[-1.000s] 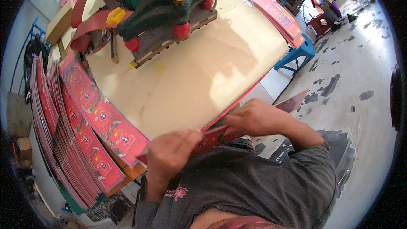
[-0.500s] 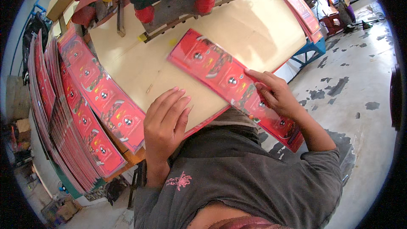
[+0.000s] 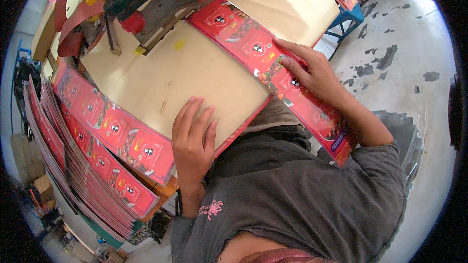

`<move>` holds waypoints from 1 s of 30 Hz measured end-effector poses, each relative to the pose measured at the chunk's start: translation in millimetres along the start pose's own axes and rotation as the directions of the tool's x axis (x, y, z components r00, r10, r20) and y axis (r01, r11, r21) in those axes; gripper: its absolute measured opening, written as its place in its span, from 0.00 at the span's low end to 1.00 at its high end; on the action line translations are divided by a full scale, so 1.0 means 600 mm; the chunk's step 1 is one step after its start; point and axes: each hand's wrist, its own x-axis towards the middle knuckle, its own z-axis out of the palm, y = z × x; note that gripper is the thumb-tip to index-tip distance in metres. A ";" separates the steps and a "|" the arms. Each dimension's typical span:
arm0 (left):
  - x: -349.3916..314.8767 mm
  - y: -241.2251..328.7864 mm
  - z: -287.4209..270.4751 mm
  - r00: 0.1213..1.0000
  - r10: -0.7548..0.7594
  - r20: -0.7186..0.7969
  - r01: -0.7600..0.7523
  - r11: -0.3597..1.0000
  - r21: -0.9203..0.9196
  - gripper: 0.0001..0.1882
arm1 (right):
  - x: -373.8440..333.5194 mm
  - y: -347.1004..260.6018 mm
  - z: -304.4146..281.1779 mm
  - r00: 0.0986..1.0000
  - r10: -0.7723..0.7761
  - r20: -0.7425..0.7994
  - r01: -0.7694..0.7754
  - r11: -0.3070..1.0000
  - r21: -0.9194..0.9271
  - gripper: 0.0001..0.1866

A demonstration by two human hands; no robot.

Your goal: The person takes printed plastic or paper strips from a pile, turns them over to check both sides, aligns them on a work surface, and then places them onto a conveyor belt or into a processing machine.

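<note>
Smooth cream board (image 3: pixel 161 68) up against a grey floor (image 3: pixel 385 58) with patchy dark flakes

Glossy, flat red strip (image 3: pixel 256 48) is laid slantwise from upper centre to right of centre, its lower end hanging past the board. It's held along its right edge by the right hand (image 3: pixel 312 75), half-curled, thumb and forefinger over the print, other fingers hidden. Left hand (image 3: pixel 192 134), lower centre, is loosely spread with nothing gripped. Thin, similar sheets (image 3: pixel 100 180) are fanned out lower left.

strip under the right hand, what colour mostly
Red; the strip shows best in the head view.
</note>
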 end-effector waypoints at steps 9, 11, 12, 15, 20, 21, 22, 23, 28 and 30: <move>0.000 0.001 0.005 1.000 0.021 -0.001 -0.021 0.998 0.063 0.16 | -0.009 0.015 0.005 1.000 0.023 0.002 -0.023 1.000 0.013 0.23; 0.003 0.003 0.003 1.000 0.027 0.010 -0.028 0.997 0.077 0.16 | -0.008 0.023 0.008 1.000 -0.005 -0.024 0.005 1.000 0.013 0.23; 0.004 0.003 0.002 1.000 0.023 0.012 -0.024 0.997 0.072 0.16 | -0.008 0.026 0.008 1.000 -0.014 -0.026 0.014 1.000 -0.006 0.23; 0.002 0.005 0.003 1.000 0.025 0.005 -0.025 0.997 0.070 0.15 | -0.010 0.028 0.011 0.999 -0.033 -0.038 0.033 0.999 -0.019 0.23; 0.001 0.003 0.006 1.000 0.027 -0.001 -0.027 0.997 0.073 0.15 | -0.013 0.021 0.012 0.999 0.008 -0.032 -0.009 0.999 -0.046 0.22; 0.004 0.006 0.005 1.000 0.015 -0.001 -0.015 0.997 0.069 0.14 | -0.011 0.013 0.005 0.999 0.043 0.000 -0.043 0.998 -0.045 0.23; 0.005 0.008 0.005 1.000 0.005 -0.004 -0.004 0.998 0.065 0.13 | -0.010 0.010 0.003 0.997 0.077 0.030 -0.076 0.996 -0.047 0.23; 0.005 0.007 0.006 1.000 0.002 0.003 -0.003 0.998 0.069 0.13 | -0.012 0.014 0.009 0.999 0.052 -0.013 -0.052 0.999 -0.014 0.22; 0.004 0.005 0.008 1.000 0.007 -0.003 -0.007 0.997 0.072 0.13 | -0.015 0.021 0.017 0.999 0.016 -0.032 -0.017 0.999 -0.031 0.22; 0.004 0.006 0.007 1.000 0.008 -0.001 -0.008 0.998 0.070 0.13 | -0.016 0.021 0.017 0.999 0.011 -0.030 -0.012 0.999 -0.037 0.22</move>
